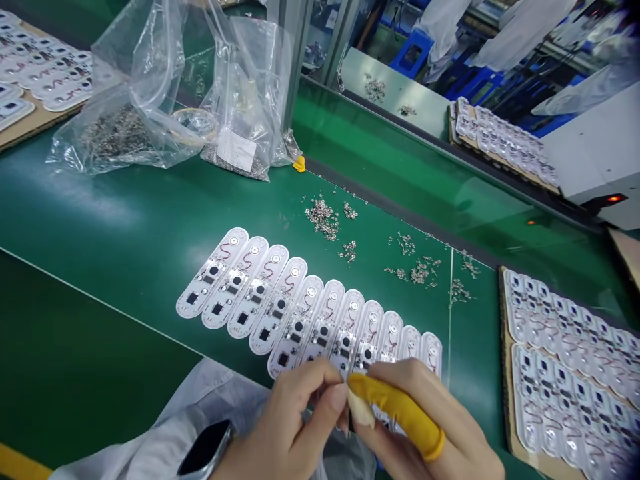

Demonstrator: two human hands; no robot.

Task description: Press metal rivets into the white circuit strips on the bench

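My left hand and my right hand meet at the bottom centre, fingertips pinched together over the near end of a row of white oblong circuit boards. The right index finger wears a yellow finger cot, and a whitish cot covers the thumb tip. What the fingers pinch is too small to make out. A dark watch sits on my left wrist, below a white sleeve. Small piles of tiny metal parts lie on the green mat beyond the boards.
Clear plastic bags of metal parts stand at the back left. A cardboard tray of white boards lies at the right, more boards at the far left and beyond the green conveyor. A yellow cot lies near the bags.
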